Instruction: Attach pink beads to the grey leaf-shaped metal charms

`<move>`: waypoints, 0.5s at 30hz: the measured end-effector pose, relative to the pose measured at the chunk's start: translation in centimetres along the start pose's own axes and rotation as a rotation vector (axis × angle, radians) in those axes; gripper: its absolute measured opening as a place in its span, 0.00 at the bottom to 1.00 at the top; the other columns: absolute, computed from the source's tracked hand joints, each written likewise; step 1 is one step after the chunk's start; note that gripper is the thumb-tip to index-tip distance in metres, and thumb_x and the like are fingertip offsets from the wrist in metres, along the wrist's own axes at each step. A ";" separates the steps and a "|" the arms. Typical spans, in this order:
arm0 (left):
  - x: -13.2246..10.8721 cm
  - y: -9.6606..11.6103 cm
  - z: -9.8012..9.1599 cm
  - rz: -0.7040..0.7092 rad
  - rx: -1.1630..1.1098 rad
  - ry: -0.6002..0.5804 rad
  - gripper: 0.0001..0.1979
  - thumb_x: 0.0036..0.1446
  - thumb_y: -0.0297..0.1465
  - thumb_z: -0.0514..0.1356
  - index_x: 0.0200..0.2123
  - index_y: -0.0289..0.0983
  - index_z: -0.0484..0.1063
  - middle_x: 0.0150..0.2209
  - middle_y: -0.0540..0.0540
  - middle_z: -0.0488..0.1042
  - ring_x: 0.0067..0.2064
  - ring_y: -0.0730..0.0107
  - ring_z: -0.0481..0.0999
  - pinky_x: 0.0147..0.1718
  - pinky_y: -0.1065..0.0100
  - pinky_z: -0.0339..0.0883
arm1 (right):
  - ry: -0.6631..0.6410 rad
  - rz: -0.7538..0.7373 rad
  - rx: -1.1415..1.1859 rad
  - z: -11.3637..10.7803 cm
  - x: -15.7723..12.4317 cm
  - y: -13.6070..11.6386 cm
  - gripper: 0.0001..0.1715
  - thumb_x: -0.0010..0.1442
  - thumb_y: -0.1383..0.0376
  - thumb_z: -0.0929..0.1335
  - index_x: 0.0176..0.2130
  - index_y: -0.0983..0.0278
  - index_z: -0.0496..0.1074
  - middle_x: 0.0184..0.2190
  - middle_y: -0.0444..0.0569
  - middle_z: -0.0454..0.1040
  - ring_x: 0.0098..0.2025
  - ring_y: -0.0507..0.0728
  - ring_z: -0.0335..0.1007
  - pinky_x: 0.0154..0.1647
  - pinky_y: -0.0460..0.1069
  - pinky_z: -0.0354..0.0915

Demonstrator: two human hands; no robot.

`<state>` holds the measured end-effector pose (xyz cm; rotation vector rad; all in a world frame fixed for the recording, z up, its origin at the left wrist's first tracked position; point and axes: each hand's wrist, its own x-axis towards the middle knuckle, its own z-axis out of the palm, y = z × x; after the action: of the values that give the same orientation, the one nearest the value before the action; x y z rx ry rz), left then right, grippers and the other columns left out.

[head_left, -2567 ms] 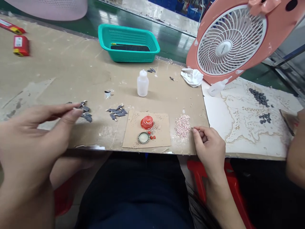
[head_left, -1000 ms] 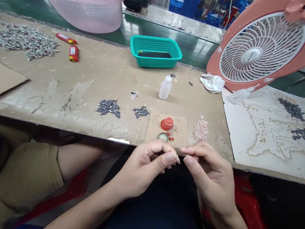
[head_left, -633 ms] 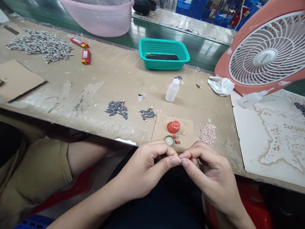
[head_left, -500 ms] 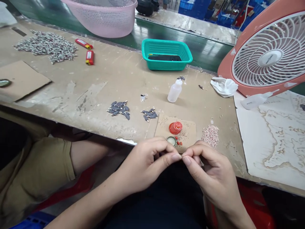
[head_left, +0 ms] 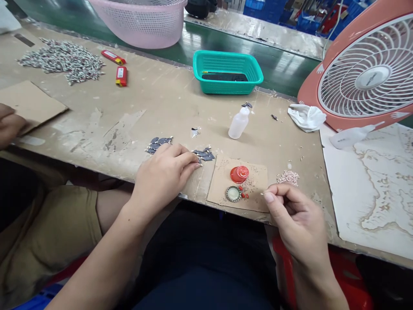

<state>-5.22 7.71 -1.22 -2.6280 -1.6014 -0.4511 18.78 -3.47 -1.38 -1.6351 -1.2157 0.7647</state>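
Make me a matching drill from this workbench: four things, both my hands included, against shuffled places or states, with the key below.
Things
1. Left hand
2. Right hand
3. Crimped bottle cap
4. Green basket

Places or states
A. Lying on the cardboard by the red dome-shaped piece
B. Contains a flat black object
C. Pinching a tiny pale piece near the pinkish beads
D. Fingertips at the dark pieces

Pairs
1-D, 2-C, 3-A, 4-B

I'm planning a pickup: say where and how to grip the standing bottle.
Probably grip the standing bottle by its rounded body, below the narrow neck, from the near right: it stands upright, with dark pieces behind and the right hand on that side.
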 end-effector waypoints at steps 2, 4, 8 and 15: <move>-0.1 0.0 -0.1 0.011 -0.003 -0.002 0.09 0.65 0.37 0.59 0.37 0.42 0.78 0.40 0.48 0.78 0.43 0.58 0.73 0.34 0.62 0.65 | 0.001 -0.018 -0.027 0.1 0.1 -0.1 0.09 0.63 0.58 0.70 0.33 0.61 0.73 0.22 0.38 0.60 0.22 0.47 0.52 0.20 0.45 0.50; -0.1 0.0 -0.1 0.021 -0.011 0.011 0.09 0.65 0.36 0.59 0.37 0.41 0.77 0.40 0.47 0.77 0.44 0.58 0.73 0.37 0.62 0.66 | 0.008 -0.039 -0.065 0.1 0.4 -0.3 0.10 0.63 0.59 0.69 0.33 0.61 0.72 0.22 0.39 0.61 0.22 0.48 0.53 0.21 0.45 0.51; 0.2 -0.2 -0.1 0.069 -0.021 -0.003 0.09 0.67 0.36 0.57 0.39 0.41 0.77 0.40 0.45 0.77 0.44 0.56 0.72 0.40 0.59 0.67 | 0.010 -0.052 -0.150 0.3 1.2 -0.7 0.10 0.63 0.59 0.68 0.32 0.62 0.72 0.22 0.39 0.61 0.23 0.49 0.55 0.22 0.46 0.53; 0.1 -0.6 -0.5 0.178 0.006 -0.074 0.08 0.65 0.36 0.59 0.35 0.39 0.73 0.38 0.44 0.76 0.42 0.54 0.72 0.42 0.57 0.65 | 0.014 -0.075 -0.285 1.1 2.7 -0.8 0.10 0.62 0.59 0.68 0.32 0.62 0.73 0.22 0.40 0.64 0.23 0.49 0.57 0.26 0.47 0.57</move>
<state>-5.79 7.95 -0.83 -2.7814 -1.3667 -0.3435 18.33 -0.51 -0.90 -1.8081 -1.4182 0.5503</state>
